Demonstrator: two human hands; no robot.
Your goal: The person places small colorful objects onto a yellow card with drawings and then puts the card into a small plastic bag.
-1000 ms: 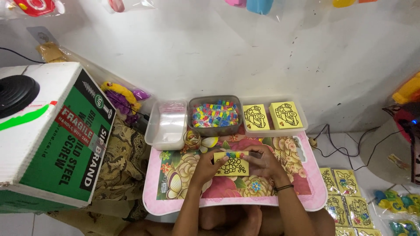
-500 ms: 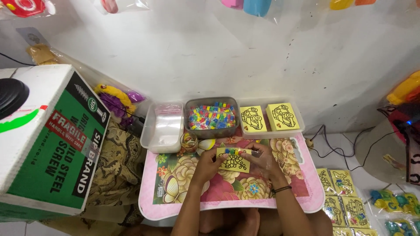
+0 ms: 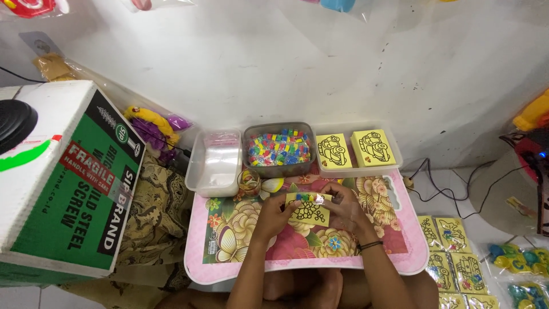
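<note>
A small yellow card (image 3: 309,212) with a black line drawing is held over a pink floral table (image 3: 400,252). My left hand (image 3: 274,216) grips its left edge and my right hand (image 3: 343,209) its right edge. Small coloured pieces (image 3: 309,198) sit along the card's top, under my fingertips. Behind them stands a grey tub of several coloured pieces (image 3: 279,150), with a tray of two yellow card stacks (image 3: 355,150) to its right.
A clear tub of plastic bags (image 3: 216,163) and a small jar (image 3: 250,183) stand at the table's back left. A big green and white carton (image 3: 63,177) is on the left. Packed yellow cards (image 3: 452,252) and cables (image 3: 440,189) lie on the floor at right.
The card and both hands have stayed nearly in place over the table, tilting slightly. The view has shifted a little.
</note>
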